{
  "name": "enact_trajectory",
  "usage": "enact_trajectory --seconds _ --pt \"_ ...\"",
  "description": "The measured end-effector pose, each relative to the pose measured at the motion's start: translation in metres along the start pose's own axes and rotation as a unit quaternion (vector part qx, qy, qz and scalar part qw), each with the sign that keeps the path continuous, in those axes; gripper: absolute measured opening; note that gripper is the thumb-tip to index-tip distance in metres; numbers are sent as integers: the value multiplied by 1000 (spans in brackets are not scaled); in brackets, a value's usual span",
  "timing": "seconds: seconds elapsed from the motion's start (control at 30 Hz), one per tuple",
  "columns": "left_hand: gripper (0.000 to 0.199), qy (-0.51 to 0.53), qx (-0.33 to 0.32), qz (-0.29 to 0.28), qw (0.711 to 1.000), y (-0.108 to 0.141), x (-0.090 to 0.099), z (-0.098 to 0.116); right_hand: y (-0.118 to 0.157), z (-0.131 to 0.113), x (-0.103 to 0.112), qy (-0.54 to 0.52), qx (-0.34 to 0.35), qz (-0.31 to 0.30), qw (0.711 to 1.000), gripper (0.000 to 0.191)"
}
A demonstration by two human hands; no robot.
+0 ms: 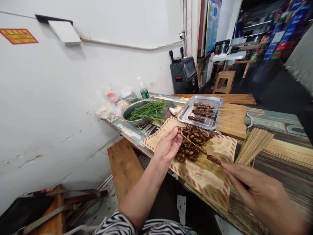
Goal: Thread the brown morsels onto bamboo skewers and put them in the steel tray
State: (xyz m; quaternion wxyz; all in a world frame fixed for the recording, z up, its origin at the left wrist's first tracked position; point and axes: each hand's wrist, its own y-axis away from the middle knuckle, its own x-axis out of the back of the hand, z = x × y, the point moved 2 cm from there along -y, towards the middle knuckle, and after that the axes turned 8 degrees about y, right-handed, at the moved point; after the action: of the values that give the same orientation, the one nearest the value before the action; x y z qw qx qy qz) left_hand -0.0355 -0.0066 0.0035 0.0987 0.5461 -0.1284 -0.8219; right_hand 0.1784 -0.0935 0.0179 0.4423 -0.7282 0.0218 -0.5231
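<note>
A thin wooden skewer stretches between my two hands, with glossy brown insects, perhaps cicada nymphs, along its right part. My left hand pinches a brown insect at the skewer's upper left end. At the other end, my right hand has thumb and fingers closed on the skewer beside the threaded insects; its far end is hidden in the hand. Below, a heap of the same insects lies on patterned brown paper with a red striped border.
Behind the heap, a metal tray holds several filled skewers, next to a wooden board. A bundle of bare skewers lies right. Left stand a metal bowl of green leaves, a plastic bottle and plastic bags by the wall.
</note>
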Motion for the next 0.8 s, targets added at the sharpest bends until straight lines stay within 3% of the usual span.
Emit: enact_trajectory --seconds 0.8 --pt "6 -23 -13 6 1000 1 3 -2 3 1 -1 9 -4 -1 1000 21"
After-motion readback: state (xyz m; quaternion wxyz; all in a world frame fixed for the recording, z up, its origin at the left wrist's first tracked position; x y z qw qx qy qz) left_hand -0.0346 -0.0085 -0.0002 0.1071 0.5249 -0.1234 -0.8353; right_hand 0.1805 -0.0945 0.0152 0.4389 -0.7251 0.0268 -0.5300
